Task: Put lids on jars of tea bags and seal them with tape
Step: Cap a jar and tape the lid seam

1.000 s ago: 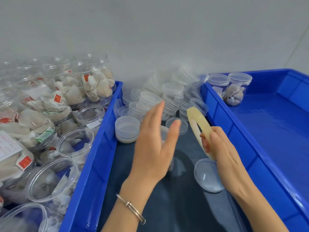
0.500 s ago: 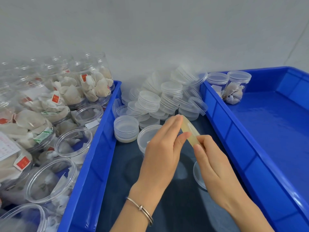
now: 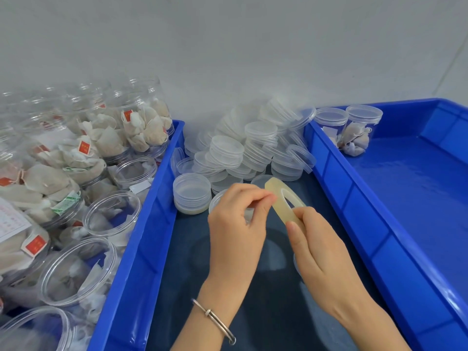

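Tape roll (image 3: 283, 198) on edge, tilted up-left — right hand (image 3: 320, 252) gripping, left hand (image 3: 236, 224) pinching.

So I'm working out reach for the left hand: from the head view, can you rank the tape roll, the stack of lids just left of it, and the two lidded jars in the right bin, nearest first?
From the left hand:
1. Tape roll, at its fingertips, held by the right hand.
2. Stack of lids, just beyond, to its left.
3. Lidded jars, far right, in the right bin's back corner.

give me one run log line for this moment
stage: finding tape end | right hand: holds tape roll | left hand: pinching at roll edge | lids: piled, untouched | open jars: left tray
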Available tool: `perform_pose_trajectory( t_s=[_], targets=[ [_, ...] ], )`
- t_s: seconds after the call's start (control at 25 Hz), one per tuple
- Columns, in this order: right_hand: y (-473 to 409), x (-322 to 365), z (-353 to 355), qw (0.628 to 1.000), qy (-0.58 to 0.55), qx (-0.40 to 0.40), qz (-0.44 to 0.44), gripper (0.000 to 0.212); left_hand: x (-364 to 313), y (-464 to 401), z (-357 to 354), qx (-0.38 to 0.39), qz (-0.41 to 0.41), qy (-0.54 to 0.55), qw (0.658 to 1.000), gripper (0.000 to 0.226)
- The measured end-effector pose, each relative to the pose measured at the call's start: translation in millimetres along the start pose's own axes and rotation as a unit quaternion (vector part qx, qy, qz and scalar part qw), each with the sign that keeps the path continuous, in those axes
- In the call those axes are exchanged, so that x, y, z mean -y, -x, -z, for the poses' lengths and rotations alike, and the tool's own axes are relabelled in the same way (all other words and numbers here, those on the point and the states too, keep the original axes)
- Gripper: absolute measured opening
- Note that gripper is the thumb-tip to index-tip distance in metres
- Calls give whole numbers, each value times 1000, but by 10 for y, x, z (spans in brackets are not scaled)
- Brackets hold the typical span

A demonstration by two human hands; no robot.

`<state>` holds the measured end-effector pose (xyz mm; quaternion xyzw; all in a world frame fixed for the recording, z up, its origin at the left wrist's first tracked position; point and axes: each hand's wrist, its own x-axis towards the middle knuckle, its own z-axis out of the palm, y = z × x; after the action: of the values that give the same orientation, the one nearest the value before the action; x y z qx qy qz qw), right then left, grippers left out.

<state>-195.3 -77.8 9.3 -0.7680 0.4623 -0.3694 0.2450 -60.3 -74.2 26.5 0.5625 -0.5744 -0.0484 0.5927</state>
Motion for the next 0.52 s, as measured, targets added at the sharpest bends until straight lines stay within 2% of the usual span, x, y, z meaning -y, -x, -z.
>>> perform_pose_trajectory(
  t_s=[0.08, 0.24, 0.32, 0.4, 0.44, 0.52],
  targets=[
    [-23, 8, -3, 998, 66, -14, 16, 33, -73, -19, 2, 15, -40, -50, 998, 7],
    [-151, -20, 47, 990, 136, -36, -15, 42, -281, -5, 41, 43, -106, -92, 989, 12],
    [-182, -11, 149, 996, 81, -24, 10, 43, -331, -36, 140, 35, -118, -76, 989, 12],
    [-168, 18, 243, 998, -10, 31, 59, 42, -303, -51, 263, 21, -107, -70, 992, 10],
    [-155, 16, 265, 994, -2, 56, 90, 43, -255, -36, 310, 17, -90, -68, 993, 10],
    [-116, -20, 240, 978, 166, 57, 116, 44, -123, 73, 351, 14, -49, -71, 996, 10]
  ],
)
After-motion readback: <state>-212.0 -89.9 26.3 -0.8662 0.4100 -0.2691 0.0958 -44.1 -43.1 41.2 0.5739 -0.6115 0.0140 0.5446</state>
